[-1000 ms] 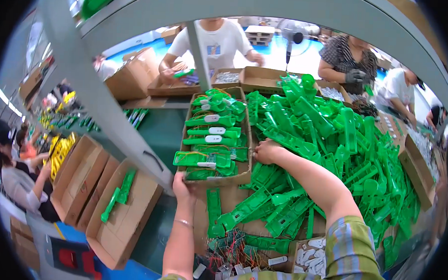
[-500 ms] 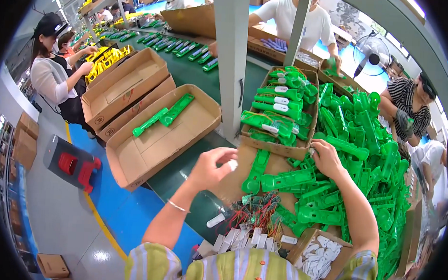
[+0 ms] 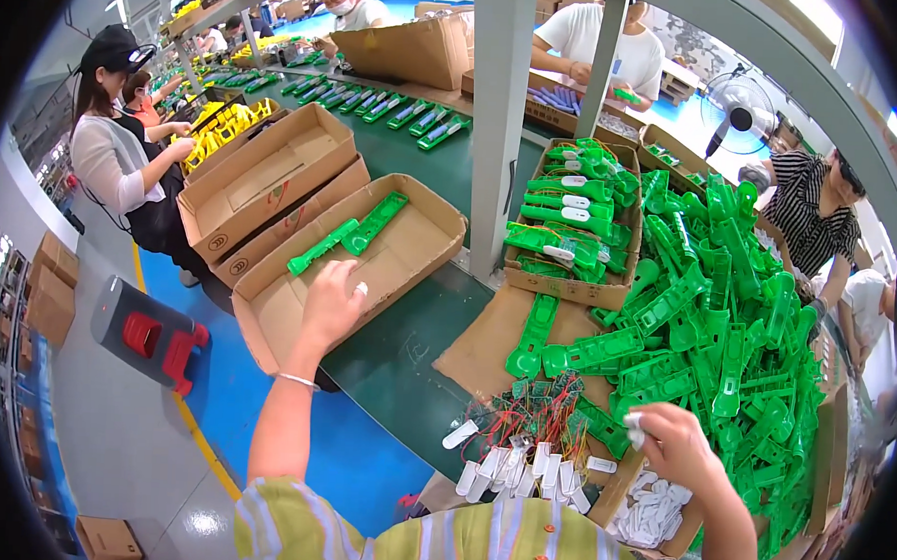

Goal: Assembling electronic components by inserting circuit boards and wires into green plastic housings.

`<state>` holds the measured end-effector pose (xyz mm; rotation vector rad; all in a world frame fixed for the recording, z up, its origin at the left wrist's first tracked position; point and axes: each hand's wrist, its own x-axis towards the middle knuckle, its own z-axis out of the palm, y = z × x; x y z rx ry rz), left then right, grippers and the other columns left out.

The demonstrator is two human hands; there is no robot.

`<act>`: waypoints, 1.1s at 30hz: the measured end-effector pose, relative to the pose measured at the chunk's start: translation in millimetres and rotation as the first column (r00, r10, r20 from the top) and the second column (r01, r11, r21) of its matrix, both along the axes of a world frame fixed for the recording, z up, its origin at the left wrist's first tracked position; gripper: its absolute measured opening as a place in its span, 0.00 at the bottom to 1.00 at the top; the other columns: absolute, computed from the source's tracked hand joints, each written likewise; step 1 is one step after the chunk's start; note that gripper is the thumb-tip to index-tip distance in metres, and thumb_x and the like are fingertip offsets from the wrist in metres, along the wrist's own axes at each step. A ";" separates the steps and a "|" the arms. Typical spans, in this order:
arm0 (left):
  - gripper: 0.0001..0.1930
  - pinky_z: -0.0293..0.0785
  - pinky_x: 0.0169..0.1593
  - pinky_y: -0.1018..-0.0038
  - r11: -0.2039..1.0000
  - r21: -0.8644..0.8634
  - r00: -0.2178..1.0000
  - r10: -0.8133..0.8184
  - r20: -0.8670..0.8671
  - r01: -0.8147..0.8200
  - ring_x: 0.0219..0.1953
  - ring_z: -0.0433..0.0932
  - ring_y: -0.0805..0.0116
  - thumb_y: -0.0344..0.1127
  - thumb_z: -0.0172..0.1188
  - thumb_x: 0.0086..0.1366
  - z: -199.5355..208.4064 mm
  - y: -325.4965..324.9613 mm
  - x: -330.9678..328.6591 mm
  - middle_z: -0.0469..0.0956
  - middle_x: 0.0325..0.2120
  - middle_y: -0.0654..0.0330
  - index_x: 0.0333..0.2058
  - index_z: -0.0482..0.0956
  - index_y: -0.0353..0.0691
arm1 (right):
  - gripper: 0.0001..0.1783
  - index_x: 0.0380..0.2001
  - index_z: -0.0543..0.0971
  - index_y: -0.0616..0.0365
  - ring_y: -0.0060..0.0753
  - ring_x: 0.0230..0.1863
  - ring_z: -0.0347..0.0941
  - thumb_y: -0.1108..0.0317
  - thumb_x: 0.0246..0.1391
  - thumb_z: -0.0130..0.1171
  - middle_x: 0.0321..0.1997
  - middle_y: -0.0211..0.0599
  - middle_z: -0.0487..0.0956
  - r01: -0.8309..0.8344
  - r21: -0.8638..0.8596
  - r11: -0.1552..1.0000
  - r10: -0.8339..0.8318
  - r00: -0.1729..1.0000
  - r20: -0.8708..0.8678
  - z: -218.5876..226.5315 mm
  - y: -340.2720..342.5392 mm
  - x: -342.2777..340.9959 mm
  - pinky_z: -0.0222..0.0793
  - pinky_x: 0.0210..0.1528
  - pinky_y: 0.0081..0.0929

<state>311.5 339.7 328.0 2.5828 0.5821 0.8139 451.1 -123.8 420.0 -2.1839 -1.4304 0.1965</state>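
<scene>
My left hand (image 3: 331, 300) is over the near wall of a shallow cardboard tray (image 3: 425, 234), holding nothing, its fingers loosely apart and a white cover on one fingertip. Inside the tray lie two long green plastic housings (image 3: 376, 224), just beyond my fingers. My right hand (image 3: 673, 445) is bent with its fingers together, white at the tips, above a small cardboard box of white plastic pieces (image 3: 654, 509). Whether it pinches anything is unclear. In front of me are circuit boards with red wires (image 3: 538, 409) and several white plastic cases (image 3: 520, 468).
A heap of green housings (image 3: 727, 322) covers the right side. Beyond stands a carton of green housings with wires and white pieces (image 3: 577, 211). A grey post (image 3: 495, 132) rises from the green table (image 3: 405, 348). Empty-looking cartons (image 3: 273, 172) stand left; co-workers surround the line.
My left hand has moved left, from above the table to over the tray. My right hand has left the carton of housings and come down near the white pieces. The view has shifted slightly.
</scene>
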 end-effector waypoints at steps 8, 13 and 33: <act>0.36 0.48 0.62 0.51 0.718 0.507 0.779 0.613 -0.135 -0.477 0.63 0.52 0.51 0.42 0.59 0.51 31.3 164.0 20.9 0.58 0.59 0.51 0.57 0.59 0.35 | 0.12 0.29 0.76 0.63 0.45 0.34 0.76 0.81 0.34 0.55 0.35 0.43 0.78 0.390 0.064 0.919 -0.388 0.921 -0.031 -5.3 -49.2 -49.9 0.71 0.34 0.31; 0.21 0.66 0.52 0.57 0.790 0.315 0.698 0.613 -0.370 -0.526 0.51 0.69 0.52 0.35 0.59 0.51 -13.8 255.8 -5.2 0.70 0.47 0.49 0.45 0.72 0.36 | 0.13 0.29 0.78 0.62 0.43 0.34 0.77 0.81 0.34 0.53 0.33 0.43 0.79 0.570 0.086 0.817 -0.566 0.822 -0.062 -18.8 -58.1 -65.5 0.71 0.35 0.29; 0.10 0.51 0.20 0.68 0.993 0.073 0.959 -0.065 -0.277 0.089 0.16 0.58 0.59 0.25 0.55 0.47 163.4 -194.0 -184.7 0.56 0.15 0.55 0.16 0.61 0.35 | 0.11 0.30 0.75 0.61 0.44 0.37 0.74 0.79 0.37 0.55 0.39 0.41 0.77 0.030 0.186 0.982 -0.023 0.999 -0.036 -50.1 -6.4 -56.7 0.72 0.37 0.35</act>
